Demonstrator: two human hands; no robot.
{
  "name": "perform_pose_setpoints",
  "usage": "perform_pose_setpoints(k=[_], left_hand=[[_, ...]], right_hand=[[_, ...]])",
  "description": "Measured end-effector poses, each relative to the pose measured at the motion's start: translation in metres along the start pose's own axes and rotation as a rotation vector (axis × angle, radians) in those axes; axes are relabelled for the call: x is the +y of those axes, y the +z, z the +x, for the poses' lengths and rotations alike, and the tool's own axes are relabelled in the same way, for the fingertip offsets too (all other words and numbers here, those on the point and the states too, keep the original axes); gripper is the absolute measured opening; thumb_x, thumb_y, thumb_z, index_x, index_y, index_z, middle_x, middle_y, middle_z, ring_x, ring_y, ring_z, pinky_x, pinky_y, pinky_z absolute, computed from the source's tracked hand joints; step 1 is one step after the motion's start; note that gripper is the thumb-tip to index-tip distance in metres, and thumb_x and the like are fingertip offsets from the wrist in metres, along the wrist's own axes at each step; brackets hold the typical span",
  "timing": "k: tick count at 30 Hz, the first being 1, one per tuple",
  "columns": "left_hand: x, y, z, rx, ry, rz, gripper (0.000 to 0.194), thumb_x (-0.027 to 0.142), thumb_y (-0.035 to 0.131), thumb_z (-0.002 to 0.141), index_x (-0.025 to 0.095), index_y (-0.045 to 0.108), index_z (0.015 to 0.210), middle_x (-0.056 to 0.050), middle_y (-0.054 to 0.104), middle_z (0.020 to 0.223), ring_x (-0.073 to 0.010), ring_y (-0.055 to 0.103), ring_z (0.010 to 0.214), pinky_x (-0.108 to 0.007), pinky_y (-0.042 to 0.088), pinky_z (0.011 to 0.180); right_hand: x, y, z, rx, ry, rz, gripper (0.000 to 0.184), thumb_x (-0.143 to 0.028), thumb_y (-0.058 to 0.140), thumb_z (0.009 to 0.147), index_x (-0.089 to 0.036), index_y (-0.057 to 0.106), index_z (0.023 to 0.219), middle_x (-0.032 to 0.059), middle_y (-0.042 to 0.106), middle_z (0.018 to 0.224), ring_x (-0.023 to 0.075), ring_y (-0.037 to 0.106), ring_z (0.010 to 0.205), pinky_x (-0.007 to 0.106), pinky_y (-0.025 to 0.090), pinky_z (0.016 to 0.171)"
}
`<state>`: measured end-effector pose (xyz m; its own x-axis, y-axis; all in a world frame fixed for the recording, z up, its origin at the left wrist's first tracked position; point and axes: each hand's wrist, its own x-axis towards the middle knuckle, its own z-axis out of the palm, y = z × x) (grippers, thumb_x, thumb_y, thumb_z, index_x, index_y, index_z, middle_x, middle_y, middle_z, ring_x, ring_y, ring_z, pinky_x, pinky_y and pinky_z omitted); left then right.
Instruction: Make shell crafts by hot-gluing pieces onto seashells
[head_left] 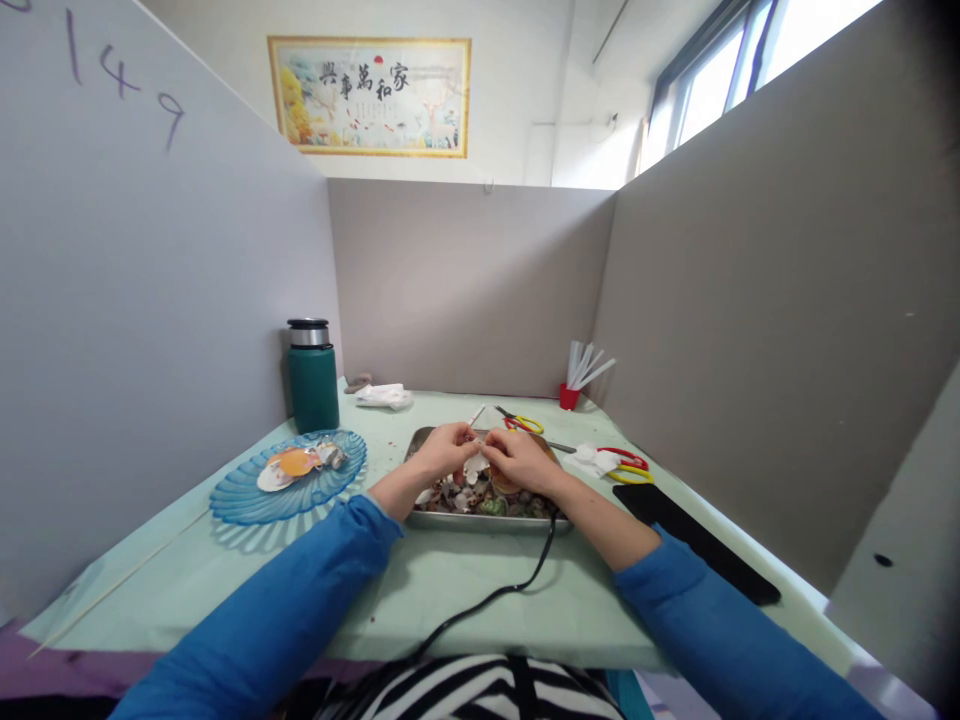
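A: Both forearms stretched from your two sides toward the middle, blue sleeves [300, 600] pushed back, wrists bare! Your left hand [452, 450] slants in, your right hand [519, 460] mirrors it, backs upward.

B: And your fingertips meet, bent inward, right above the metal tray [480, 522]! What's in the grip?

A: A small pale piece [480, 447] shows at your fingertips, but whether either hand is clenched on it, I can't tell. A slim white stick [478, 413] pokes up just beyond your left fingers.

B: Look below the grip: shells [469, 500], a knobbly heap in the tray, rounded and mottled, whites, browns, a touch of green. And a smooth black cord [510, 590] curves from the tray's near right corner back toward you!

A: Left of your grip, a ribbed, glassy blue plate [225, 502] with a fluted edge, carrying a flat orange piece [297, 461]. Past that, a green bottle [313, 390] with a shiny silver neck.

B: Beyond your grip to the right, red-and-yellow scissors [529, 424] and a little red cup [570, 398] bristling with white sticks [581, 365]. Nearer your right wrist, crumpled white tissue [592, 460] on the pale green table [450, 625]!
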<state>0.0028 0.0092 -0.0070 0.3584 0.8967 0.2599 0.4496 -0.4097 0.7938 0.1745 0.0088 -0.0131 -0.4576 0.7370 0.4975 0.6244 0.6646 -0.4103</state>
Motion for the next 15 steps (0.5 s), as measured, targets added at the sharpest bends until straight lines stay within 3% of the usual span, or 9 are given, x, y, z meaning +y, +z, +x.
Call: perform_pose_setpoints(k=[15], left_hand=[[0.0020, -0.0007, -0.0004, 0.013, -0.017, -0.001, 0.018, 0.032, 0.052, 0.077, 0.015, 0.053, 0.083, 0.004, 0.052, 0.053, -0.0079, 0.051, 0.035, -0.016, 0.033, 0.036]], right_hand=[[-0.0022, -0.0007, -0.0004, 0.004, 0.008, -0.003, 0.019, -0.026, 0.046, 0.086, -0.017, 0.054, 0.071, -0.0016, 0.059, 0.060, 0.0102, 0.050, 0.057, 0.021, 0.030, 0.054]])
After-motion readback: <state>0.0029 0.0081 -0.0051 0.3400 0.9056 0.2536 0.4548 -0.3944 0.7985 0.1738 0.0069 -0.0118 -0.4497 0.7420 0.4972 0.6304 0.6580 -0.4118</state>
